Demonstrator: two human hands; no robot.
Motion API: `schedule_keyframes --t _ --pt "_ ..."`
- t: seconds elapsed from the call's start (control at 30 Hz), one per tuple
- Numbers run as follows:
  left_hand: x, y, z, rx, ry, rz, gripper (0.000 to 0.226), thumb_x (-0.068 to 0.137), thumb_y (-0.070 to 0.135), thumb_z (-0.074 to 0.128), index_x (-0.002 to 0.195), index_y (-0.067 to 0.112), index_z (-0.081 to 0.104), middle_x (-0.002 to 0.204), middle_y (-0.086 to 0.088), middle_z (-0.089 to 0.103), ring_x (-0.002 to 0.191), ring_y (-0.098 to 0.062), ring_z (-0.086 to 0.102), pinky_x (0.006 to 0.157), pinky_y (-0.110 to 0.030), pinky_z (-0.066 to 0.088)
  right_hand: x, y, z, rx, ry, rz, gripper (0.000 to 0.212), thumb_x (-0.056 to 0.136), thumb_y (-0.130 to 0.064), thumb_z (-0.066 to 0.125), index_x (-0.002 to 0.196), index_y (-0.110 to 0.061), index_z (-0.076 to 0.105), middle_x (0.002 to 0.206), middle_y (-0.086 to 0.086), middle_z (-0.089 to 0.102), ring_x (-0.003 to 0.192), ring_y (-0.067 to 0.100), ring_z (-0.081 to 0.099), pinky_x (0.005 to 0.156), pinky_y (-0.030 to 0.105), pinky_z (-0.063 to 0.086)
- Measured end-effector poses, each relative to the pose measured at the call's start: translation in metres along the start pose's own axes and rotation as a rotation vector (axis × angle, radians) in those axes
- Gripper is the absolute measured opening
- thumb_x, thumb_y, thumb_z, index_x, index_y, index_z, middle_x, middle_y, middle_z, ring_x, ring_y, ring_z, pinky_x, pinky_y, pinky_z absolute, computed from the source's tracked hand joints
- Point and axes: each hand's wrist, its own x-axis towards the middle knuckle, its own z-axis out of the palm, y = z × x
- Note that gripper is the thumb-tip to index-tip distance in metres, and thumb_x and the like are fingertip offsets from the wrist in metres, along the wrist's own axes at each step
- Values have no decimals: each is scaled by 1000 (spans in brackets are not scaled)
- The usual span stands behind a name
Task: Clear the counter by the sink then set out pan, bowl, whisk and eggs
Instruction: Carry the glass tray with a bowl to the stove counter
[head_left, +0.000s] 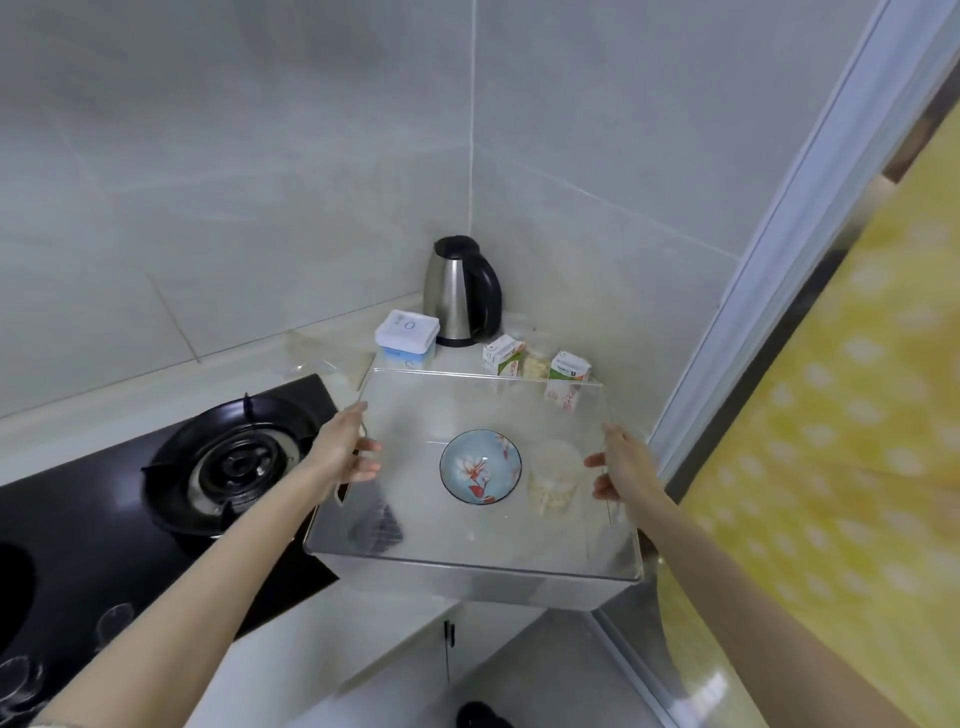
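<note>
Clear plastic bin (467, 561): your left hand (343, 447) and right hand (621, 465) each clasp a side wall, fingers reaching inside. On its floor the blue floral bowl (480, 466) sits upright, with a translucent cup (553, 475) just to its right. Beyond the far wall: small cartons (503, 356), steel kettle (460, 291) in the corner. Gas burner (234, 457) to the left.

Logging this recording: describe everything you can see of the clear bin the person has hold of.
The clear bin is a transparent, open-topped rectangular plastic box with rounded corners and a slot handle in each side wall. It is roughly level at the corner of the counter, right of the gas hob. The left hand and right hand grip its opposite sides. A blue floral bowl and a clear cup show inside it.
</note>
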Motion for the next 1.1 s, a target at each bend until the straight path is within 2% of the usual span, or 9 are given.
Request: schedule_keyframes --t 0.17,0.33,0.4,0.53,0.67,0.8,0.93,1.1 --pt "51 30 8 30 40 -25 39 99 36 32 137 31 41 70 -7 53 47 -20 48 37 -16 44 46 -17 20 74 -25 39 33 104 -27 26 120 -7 46 82 6 56 52 17 46 45 27 45" --pt "102 55 14 80 54 -31 39 98 39 34 135 30 45 75 -7 56 48 -21 49 39 -17 44 81 -19 39 131 -24 75 33 103 -25 25 96 -5 49 83 9 54 50 18 43 35 20 40" --pt "123 65 19 99 57 -54 38 97 42 37 133 30 46 76 -7 57 48 -21 51 39 -16 44 96 -19 46 156 -7 91 32 103 -26 25 92 -6 48 83 9 54 50 18 42 36 21 38" --pt "153 74 30 143 51 -85 43 93 50 45 126 24 49 74 -7 60 48 -20 54 40 -16 45 110 -14 54 191 32 110 28 103 -27 26 103 -11 49 82 7 55 52 17 42 42 26 39" --pt "169 75 40 184 -47 -75 41 96 47 38 132 29 46 77 -6 59 45 -17 56 43 -17 47 116 -7 53 198 100 160 35 103 -27 26 116 -5 50 79 5 56 48 16 40 44 29 34" --pt "179 80 51 229 -113 -30 41 97 44 35 134 31 47 77 -5 58 46 -15 56 47 -19 49 117 -4 51 232 180 168 34 103 -29 26 115 -9 51 81 5 57 53 16 41 47 29 34" --pt "190 89 70 314 -145 43 39 100 40 29 133 31 47 77 -4 60 40 -9 57 47 -18 50 117 5 51 289 286 194 39 103 -31 29 116 -6 55 77 5 58 55 17 44 48 30 35" --pt "211 99 77 379 -125 132 40 103 36 26 134 24 49 75 -3 58 51 -14 54 48 -17 47 127 5 66 356 343 201 37 102 -32 30 118 -10 55 76 3 60 60 19 47 63 36 39"
